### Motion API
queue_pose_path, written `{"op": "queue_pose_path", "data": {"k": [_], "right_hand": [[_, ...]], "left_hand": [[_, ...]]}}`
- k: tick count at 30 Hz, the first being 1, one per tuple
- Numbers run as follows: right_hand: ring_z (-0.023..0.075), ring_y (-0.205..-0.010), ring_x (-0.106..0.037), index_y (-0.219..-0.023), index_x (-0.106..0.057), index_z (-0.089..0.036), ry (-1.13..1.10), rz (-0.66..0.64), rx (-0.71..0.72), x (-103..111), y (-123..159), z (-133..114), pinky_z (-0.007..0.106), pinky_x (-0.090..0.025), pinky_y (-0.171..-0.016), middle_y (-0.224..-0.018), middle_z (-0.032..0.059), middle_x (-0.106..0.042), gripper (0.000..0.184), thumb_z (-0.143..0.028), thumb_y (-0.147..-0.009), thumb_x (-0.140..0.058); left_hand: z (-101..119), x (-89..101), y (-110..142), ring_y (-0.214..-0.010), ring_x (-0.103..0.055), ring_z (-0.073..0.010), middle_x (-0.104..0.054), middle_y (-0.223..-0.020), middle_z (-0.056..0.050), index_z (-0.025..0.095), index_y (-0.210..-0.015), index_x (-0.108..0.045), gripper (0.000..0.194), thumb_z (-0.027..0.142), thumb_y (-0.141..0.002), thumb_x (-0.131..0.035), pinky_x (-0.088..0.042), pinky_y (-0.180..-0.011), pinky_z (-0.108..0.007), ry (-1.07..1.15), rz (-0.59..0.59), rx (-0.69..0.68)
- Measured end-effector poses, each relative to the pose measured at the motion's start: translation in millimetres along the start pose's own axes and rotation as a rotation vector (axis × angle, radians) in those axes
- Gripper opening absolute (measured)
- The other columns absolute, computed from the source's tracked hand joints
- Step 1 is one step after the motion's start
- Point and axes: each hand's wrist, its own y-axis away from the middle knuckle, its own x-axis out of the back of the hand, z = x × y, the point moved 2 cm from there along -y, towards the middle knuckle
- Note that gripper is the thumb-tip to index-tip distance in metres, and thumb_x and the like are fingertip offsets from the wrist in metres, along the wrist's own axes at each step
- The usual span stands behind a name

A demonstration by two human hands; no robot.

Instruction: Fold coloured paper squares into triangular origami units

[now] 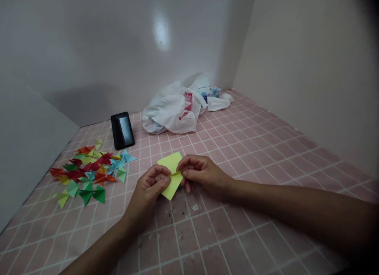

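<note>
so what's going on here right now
A person's left hand and right hand pinch a creased sheet of yellow-green paper between them. Small folded multicoloured paper shapes lie loosely heaped to the left, near a black rectangular device; a crumpled white plastic bag sits farther back.

Nothing can be read clearly; the crumpled white plastic bag (171, 109) bears pinkish-red printing (188, 100), creased and too blurred to decipher.
</note>
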Motion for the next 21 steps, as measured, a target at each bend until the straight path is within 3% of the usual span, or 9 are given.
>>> {"op": "queue_pose_path", "data": {"k": [13,16,21], "right_hand": [[0.0081,-0.054,-0.063,-0.082,-0.067,-0.016,0.070,-0.019,0.021,0.2,3.1,-7.4,0.022,-0.049,-0.056,-0.067,-0.0021,-0.068,0.007,-0.017,-0.076,-0.065],[0.0078,-0.054,-0.062,-0.083,-0.067,-0.016,0.087,-0.018,0.019,0.2,3.1,-7.2,0.022,-0.050,-0.056,-0.068,-0.0023,-0.068,0.007,-0.016,-0.077,-0.063],[0.0079,-0.055,-0.063,-0.082,-0.066,-0.016,0.097,-0.035,0.032,0.8,2.8,-5.4,0.021,-0.050,-0.056,-0.068,-0.0023,-0.068,0.007,-0.015,-0.078,-0.061]], "left_hand": [[0.8,-0.8,1.4,-0.060,-0.061,-0.0125,-0.069,-0.076,-0.002,0.020,-0.088,-0.062,0.015,0.027,-0.079,-0.070,-0.048,-0.056,-0.022,0.117,-0.010,0.067],[0.8,-1.2,0.3,-0.058,-0.056,-0.0098,-0.067,-0.074,-0.001,0.018,-0.088,-0.065,0.019,0.033,-0.080,-0.073,-0.045,-0.052,-0.019,0.078,0.003,0.094],[-0.3,-3.1,-0.4,-0.049,-0.047,-0.0069,-0.061,-0.060,0.001,0.015,-0.071,-0.063,0.030,0.041,-0.080,-0.074,-0.035,-0.044,-0.016,-0.025,-0.054,0.102]]}}
